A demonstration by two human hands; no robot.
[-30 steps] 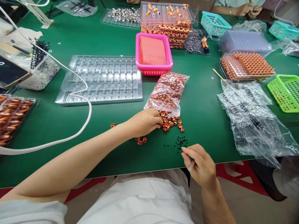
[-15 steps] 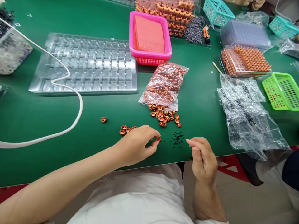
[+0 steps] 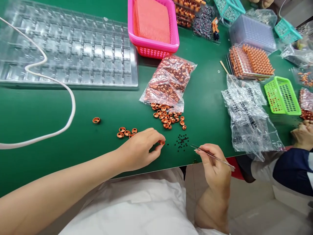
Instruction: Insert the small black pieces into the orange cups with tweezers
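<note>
One round copper-coloured cup [image 3: 162, 143] is pinched by the left hand [image 3: 143, 148] near tiny black pieces [image 3: 182, 140], toward which slim silver metal tweezers [image 3: 213, 156], pinched in the right hand [image 3: 216, 166], point leftward, long axis slanting.

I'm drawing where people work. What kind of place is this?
Probably a workshop for small parts: the right hand holds tweezers near tiny black pieces, a clear bag holds many copper-coloured cups, and a co-worker's hand shows at the far right.
</note>
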